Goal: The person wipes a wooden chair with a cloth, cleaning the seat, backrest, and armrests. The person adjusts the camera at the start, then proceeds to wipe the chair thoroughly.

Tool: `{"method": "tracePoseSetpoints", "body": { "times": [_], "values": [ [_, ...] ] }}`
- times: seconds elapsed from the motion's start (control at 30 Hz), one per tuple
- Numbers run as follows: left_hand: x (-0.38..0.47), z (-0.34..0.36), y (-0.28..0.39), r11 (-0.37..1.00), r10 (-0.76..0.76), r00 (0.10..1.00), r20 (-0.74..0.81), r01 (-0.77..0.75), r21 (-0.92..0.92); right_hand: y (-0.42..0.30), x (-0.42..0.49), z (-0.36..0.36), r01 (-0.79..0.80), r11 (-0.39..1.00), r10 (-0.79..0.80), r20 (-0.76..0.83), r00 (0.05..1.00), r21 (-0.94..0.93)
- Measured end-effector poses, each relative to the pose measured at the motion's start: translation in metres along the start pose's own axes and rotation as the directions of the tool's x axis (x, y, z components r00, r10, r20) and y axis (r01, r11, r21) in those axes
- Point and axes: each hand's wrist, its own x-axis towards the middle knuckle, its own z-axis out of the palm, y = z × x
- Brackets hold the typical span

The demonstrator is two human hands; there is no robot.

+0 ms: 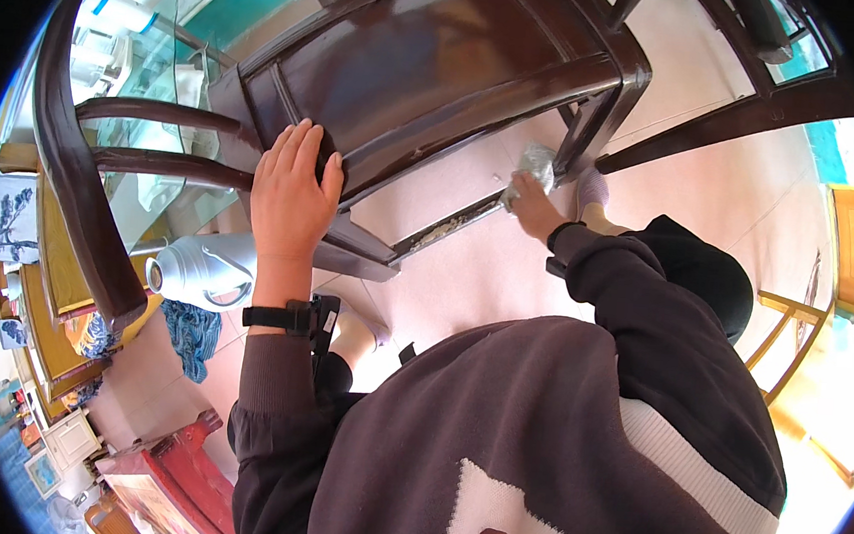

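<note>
A dark, glossy wooden armchair (443, 65) stands before me, its seat reflecting light. My left hand (294, 189) lies flat on the near left part of the seat, beside the armrest spindles, and holds nothing. Lower down on the right, my right hand (535, 209) grips a pale, crumpled cloth (534, 168). The cloth is against the right end of the chair's low front stretcher (449, 229), near the front leg. Worn, pale patches show along that stretcher. The palm side of my right hand is hidden.
A silver thermos flask (201, 268) stands on the left, near the glass table (133, 123). Another dark wooden piece of furniture (716, 132) reaches in from the upper right. Blue patterned fabric (192, 339) hangs low left. A red wooden piece (189, 467) stands behind it.
</note>
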Motion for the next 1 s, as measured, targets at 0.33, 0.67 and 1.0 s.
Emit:
{"method": "tracePoseSetpoints", "body": {
  "times": [0.33,0.67,1.0],
  "values": [
    [0.001,0.001,0.0,1.0,-0.01,1.0,0.021,0.01,0.011,-0.214,0.065,0.014,0.536,0.802,-0.539,-0.068,0.84,0.263],
    [0.002,-0.002,0.002,1.0,-0.014,0.998,0.053,0.015,-0.007,-0.086,0.039,-0.005,0.447,0.874,-0.44,-0.078,0.895,0.191],
    [0.004,-0.006,0.006,1.0,-0.011,0.997,0.076,0.012,-0.004,0.003,-0.032,-0.026,-0.669,0.627,0.708,0.066,0.703,0.398]
  ]
}}
